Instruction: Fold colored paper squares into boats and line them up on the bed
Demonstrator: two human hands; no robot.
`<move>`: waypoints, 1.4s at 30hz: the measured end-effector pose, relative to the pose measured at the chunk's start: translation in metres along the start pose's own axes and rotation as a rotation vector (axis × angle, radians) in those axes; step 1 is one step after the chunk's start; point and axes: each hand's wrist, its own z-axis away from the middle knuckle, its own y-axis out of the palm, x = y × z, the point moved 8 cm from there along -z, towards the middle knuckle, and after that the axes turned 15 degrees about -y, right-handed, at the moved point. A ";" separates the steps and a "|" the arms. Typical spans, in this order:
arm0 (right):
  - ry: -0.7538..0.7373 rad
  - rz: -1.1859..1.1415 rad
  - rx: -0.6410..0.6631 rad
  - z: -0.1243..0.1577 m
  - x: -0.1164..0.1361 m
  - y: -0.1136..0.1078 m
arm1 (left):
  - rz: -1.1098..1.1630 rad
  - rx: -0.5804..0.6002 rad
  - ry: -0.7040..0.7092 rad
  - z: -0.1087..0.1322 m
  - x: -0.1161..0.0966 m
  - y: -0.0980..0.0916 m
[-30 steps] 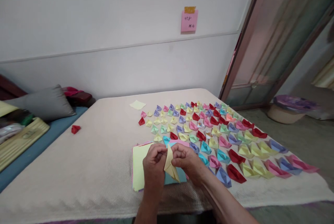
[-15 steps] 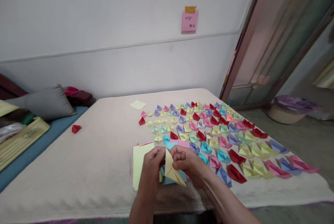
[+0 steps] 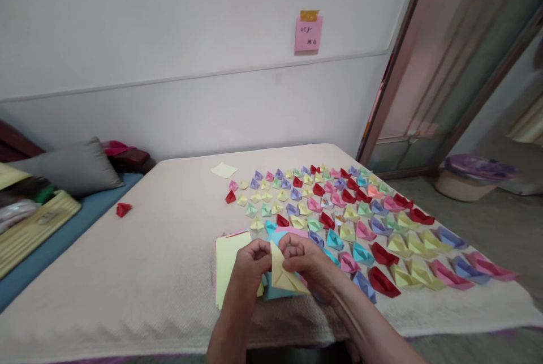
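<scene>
Between my hands is a partly folded sheet of pale yellow paper point(image 3: 285, 274), triangular with creases across it. My left hand point(image 3: 250, 265) pinches its upper left edge between thumb and fingers. On the other side, my right hand point(image 3: 302, 255) grips it with the thumb pressed on its face and the fingers curled behind. Under my left wrist lies a stack of square paper point(image 3: 228, 265), yellow on top. Blue paper point(image 3: 275, 291) shows beneath the held piece, partly hidden by my hands.
Many folded paper boats point(image 3: 326, 219) in several colours stand in rows on the right of the cloth-covered table point(image 3: 169, 273). A red folded piece point(image 3: 123, 209) lies far left, and a loose yellow sheet point(image 3: 224, 170) at the back. A grey pillow point(image 3: 78, 166) and a lidded bucket point(image 3: 470, 177) flank the table.
The held paper has turned slightly, its lower tip swinging to the right and up. My right thumb has shifted a little on it; both hands keep their grip.
</scene>
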 end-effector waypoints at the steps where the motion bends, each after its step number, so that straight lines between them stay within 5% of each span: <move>1: -0.011 0.014 -0.009 0.000 0.001 -0.002 | -0.001 0.024 -0.023 0.001 0.002 0.002; 10: -0.075 0.222 -0.024 -0.003 0.009 -0.009 | -0.055 -0.002 -0.031 -0.002 0.003 -0.002; 20: -0.150 0.391 0.040 -0.006 0.009 -0.008 | -0.061 -0.294 0.109 -0.002 -0.007 -0.033; 32: -0.302 0.486 -0.108 -0.006 0.015 -0.016 | -0.136 -0.326 0.193 0.001 -0.017 -0.037; 42: -0.599 0.897 -0.040 0.004 0.042 0.001 | -0.248 -0.477 0.262 0.009 -0.027 -0.038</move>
